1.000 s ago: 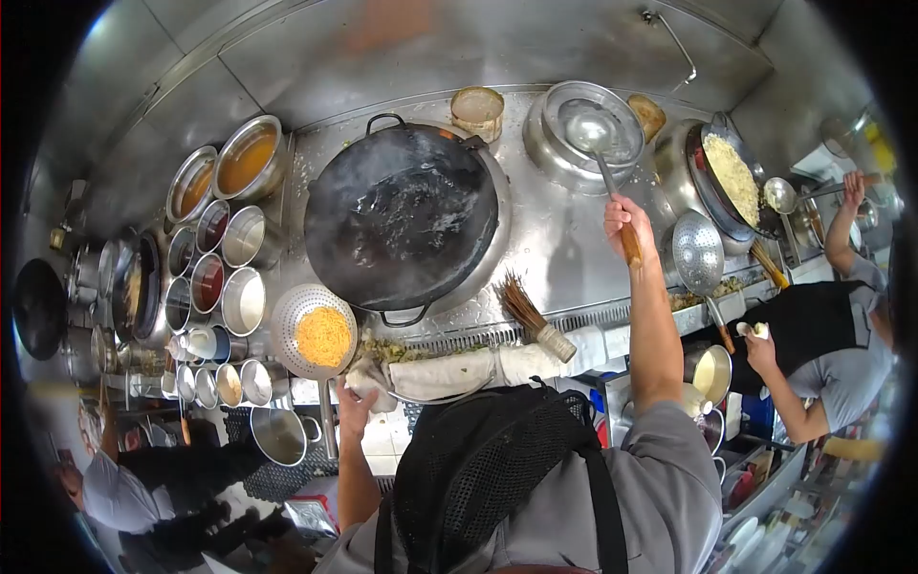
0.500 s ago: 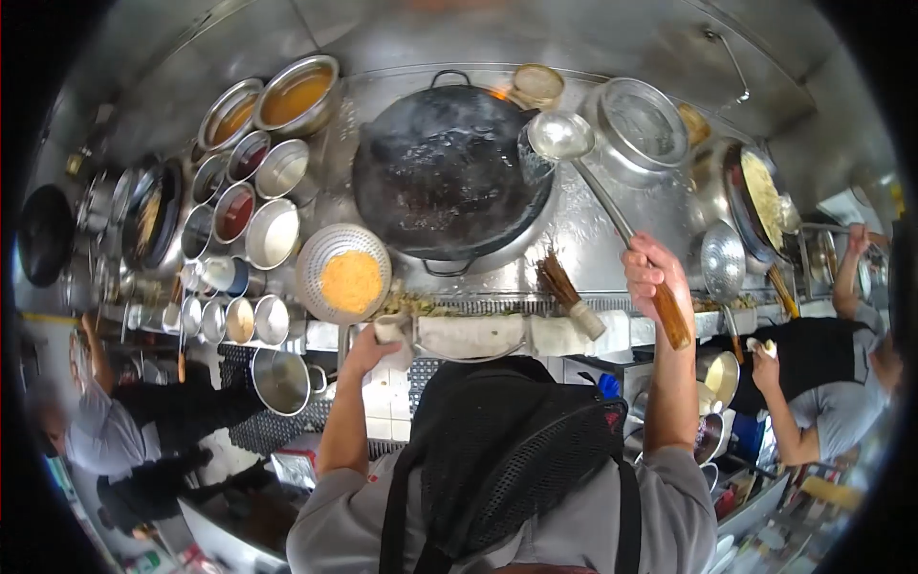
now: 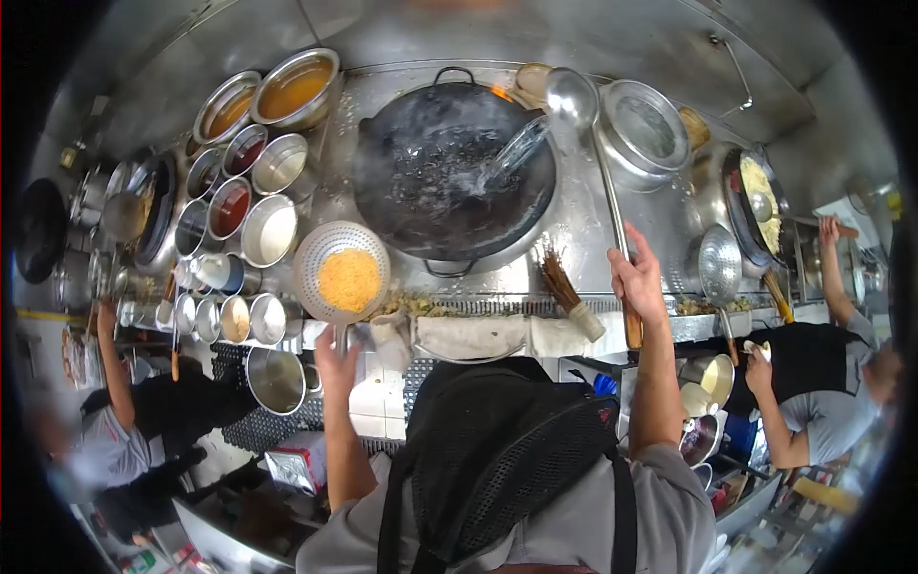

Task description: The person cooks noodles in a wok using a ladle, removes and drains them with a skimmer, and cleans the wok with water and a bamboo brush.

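- While the right hand (image 3: 639,275) curls loosely about the wooden grip of the ladle (image 3: 572,100), thumb and forefinger partly lifted away, water (image 3: 516,153) streams from the tilted bowl.
- The ladle's bowl is up beyond the wok's far right edge, its shaft running back towards the person.
- The wok (image 3: 421,246) sits centrally on the steel table (image 3: 585,225), steaming, the stream landing inside it; a small flame (image 3: 500,93) shows at its far edge.
- The left hand (image 3: 337,362) is at the handle of the strainer (image 3: 306,266), fingers pointing forward; whether they are closed on it, I cannot tell.
- The strainer lies near the wok's near left side, with a heap of yellow food (image 3: 349,280) in it.
- A cloth (image 3: 390,342) lies just beside the left hand, to its right.
- A brush (image 3: 568,298) rests at the table's near edge, between the wok and the right hand.
- Right of the wok stands a pot (image 3: 631,170); to its left are cups (image 3: 304,184) and two basins (image 3: 323,107) of orange liquid.
- At far right, another person (image 3: 830,411) holds a tool over a pan.
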Available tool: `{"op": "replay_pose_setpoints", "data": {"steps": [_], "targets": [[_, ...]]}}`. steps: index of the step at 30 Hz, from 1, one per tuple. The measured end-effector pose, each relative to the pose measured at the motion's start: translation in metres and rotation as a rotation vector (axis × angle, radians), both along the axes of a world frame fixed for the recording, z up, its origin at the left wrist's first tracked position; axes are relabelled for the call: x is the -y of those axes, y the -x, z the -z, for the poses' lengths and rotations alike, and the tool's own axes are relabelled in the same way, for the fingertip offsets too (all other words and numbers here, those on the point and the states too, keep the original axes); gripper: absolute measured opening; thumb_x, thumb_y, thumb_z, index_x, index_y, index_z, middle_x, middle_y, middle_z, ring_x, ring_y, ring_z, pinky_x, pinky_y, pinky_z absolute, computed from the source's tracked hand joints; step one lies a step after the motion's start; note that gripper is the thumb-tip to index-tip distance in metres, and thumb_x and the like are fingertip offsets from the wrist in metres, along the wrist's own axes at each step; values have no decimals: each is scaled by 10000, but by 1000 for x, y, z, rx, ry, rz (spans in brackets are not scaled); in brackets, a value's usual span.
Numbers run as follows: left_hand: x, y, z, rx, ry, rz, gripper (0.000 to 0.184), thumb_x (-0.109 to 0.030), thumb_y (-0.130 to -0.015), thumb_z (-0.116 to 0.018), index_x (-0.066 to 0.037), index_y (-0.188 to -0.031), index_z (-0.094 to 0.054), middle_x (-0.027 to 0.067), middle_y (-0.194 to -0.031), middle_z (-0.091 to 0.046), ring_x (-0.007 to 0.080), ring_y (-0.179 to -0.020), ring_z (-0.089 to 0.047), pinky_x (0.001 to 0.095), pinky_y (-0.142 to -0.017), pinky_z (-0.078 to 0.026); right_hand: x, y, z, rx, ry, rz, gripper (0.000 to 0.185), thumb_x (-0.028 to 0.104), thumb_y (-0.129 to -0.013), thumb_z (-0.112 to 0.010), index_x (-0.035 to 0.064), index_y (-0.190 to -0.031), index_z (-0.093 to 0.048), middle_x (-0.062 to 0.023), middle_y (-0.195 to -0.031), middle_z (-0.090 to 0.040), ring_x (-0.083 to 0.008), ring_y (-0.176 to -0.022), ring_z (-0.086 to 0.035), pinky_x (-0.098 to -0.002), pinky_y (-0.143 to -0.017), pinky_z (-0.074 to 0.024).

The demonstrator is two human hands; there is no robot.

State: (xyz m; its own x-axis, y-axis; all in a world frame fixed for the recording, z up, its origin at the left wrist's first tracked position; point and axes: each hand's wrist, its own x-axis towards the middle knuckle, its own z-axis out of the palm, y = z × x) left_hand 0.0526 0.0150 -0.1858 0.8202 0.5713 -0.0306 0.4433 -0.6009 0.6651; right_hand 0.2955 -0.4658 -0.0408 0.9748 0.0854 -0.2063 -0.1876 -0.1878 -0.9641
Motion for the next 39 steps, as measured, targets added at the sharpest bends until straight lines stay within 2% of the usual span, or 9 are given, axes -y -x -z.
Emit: {"op": "replay_pose_setpoints", "data": {"steps": [2, 5, 8, 13, 16, 21, 25, 29, 39], "targets": [[-28, 19, 23, -15, -305, 92, 650, -245, -800, -778, 89, -1287, -506, 227, -1175, -620, 361, -1079, -605, 429, -930, -480, 21, -26, 17, 141, 82, 70, 598, 107, -954, -615, 62, -1500, -376, 24, -608, -505, -66, -460, -454, -241, -398, -352], [-48, 17, 5, -616, 380, 174, 557, -268, -849, -756, 94, -1198, -516, 156, -915, -682, 299, -741, -689, 403, -683, -558, 51, -74, 21, 211, 254, 207, 585, 108, -943, -608, 38, -1484, -395, 0, -646, -553, -86, -488, -492, -265, -441, -400], [-32, 23, 12, -293, 1255, -36, 254, -233, -955, -657, -16, -1020, -544, 67, -760, -576, 158, -521, -552, 284, -493, -475, 92, -131, 43, 211, 409, 330, 593, 138, -914, -628, 3, -1453, -421, -64, -707, -611, -128, -533, -562, -296, -484, -459], [-7, 22, -4, -129, 1195, -114, 194, -179, -959, -634, -63, -869, -508, 12, -649, -512, 108, -464, -482, 245, -430, -400, 137, -212, 88, 195, 573, 403, 459, 117, -900, -596, -34, -1324, -502, -88, -712, -621, -179, -518, -580, -332, -477, -489], [9, 30, -20, -79, 1182, -194, 158, -158, -941, -637, -41, -931, -532, 23, -664, -516, 108, -457, -477, 242, -427, -402, 145, -228, 96, -71, -142, 296, 125, 108, -918, -573, 19, -862, -504, -15, -620, -516, -147, -471, -492, -288, -441, -428], [26, 47, -78, 3, 1226, -263, 276, -16, -830, -590, 6, -1095, -517, 35, -687, -514, 124, -441, -477, 244, -395, -394, 137, -200, 60, -385, -1113, 137, 238, 158, -1041, -448, 73, -822, -486, 39, -611, -441, -57, -478, -424, -213, -472, -395], [38, 35, -125, -59, 1124, -247, 350, -64, -826, -597, 24, -1154, -512, 31, -668, -509, 121, -415, -461, 236, -387, -368, 129, -161, 17, -401, -1241, 21, 201, 121, -1044, -434, 56, -858, -475, 51, -642, -418, -43, -504, -401, -195, -474, -367], [59, -33, -162, -101, 1014, -106, 164, -185, -903, -625, -62, -873, -520, 12, -664, -540, 84, -449, -454, 237, -410, -349, 97, -123, -35, -474, -1193, -46, 211, 120, -1043, -425, 36, -855, -474, 37, -623, -421, -43, -468, -412, -206, -432, -377], [85, -215, -90, -218, 1151, 199, 221, -129, -863, -672, -26, -684, -593, 53, -572, -566, 139, -471, -541, 300, -439, -444, -25, -63, -54, -394, -739, -79, 272, 55, -940, -589, 69, -1183, -470, -19, -753, -493, -26, -483, -441, -190, -365, -364]]}}
